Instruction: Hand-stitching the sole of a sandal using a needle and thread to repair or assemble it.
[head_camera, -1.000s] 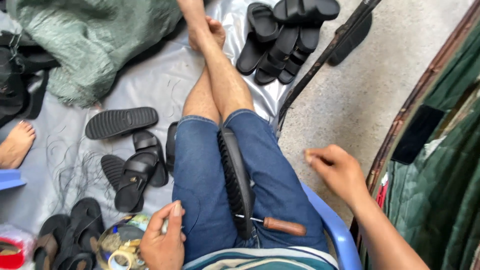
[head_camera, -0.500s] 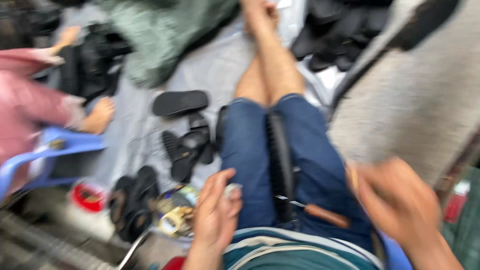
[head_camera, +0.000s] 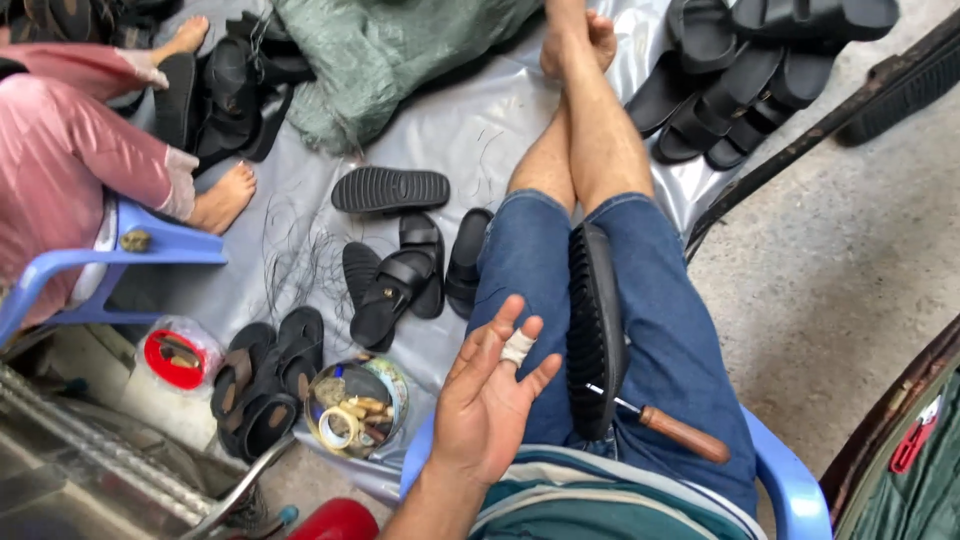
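The left hand (head_camera: 490, 395) hovers palm-up at lower centre, fingers spread and holding nothing, one finger taped. Just right of it, a black sandal sole (head_camera: 595, 330) lies along the lap beside a wooden-handled awl (head_camera: 668, 428). The right hand is out of view

Open palm of the left hand (head_camera: 490, 400) hovering over the left thigh, nothing beneath it. Black sole (head_camera: 595, 330) wedged between the thighs, wooden-handled awl (head_camera: 675, 430) just beside it, blocking the lap's middle. Down left, round tin (head_camera: 355, 405) and sandals (head_camera: 265, 380) crowding the sheet (head_camera: 470, 130). Bare concrete floor (head_camera: 840, 250) free on the right.
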